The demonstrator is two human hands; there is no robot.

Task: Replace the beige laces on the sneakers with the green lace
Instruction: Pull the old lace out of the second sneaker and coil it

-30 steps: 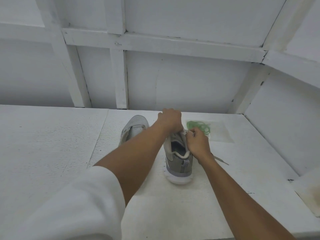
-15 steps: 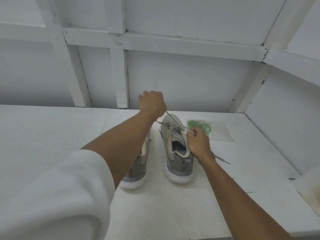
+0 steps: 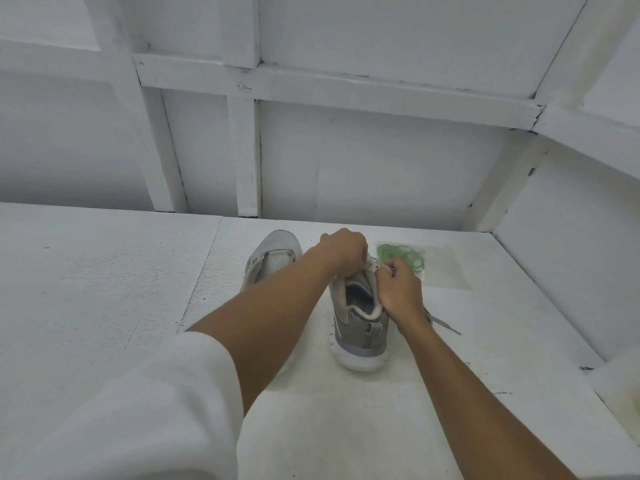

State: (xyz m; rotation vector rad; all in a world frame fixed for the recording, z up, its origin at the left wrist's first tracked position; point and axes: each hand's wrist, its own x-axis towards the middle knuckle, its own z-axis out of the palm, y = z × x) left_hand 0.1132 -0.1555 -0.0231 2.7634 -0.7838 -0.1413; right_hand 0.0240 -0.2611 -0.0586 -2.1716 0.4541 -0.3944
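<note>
Two grey sneakers stand side by side on the white table (image 3: 104, 289). The right sneaker (image 3: 362, 327) has its heel toward me. My left hand (image 3: 344, 251) is curled over its lacing area and grips the beige lace there. My right hand (image 3: 398, 289) pinches the shoe's upper edge by the eyelets. A loose end of the beige lace (image 3: 445, 323) trails on the table right of my wrist. The left sneaker (image 3: 273, 254) is partly hidden by my left forearm. The green lace (image 3: 403, 256) lies coiled in a clear bag behind my right hand.
A white panelled wall (image 3: 381, 168) closes the back of the table, and an angled white wall (image 3: 571, 254) borders its right side. My white sleeve (image 3: 138, 410) fills the lower left of the view.
My left hand, which had pulled the beige lace up and to the left, has come back down onto the right sneaker's lacing. My right hand stays at the eyelets.
</note>
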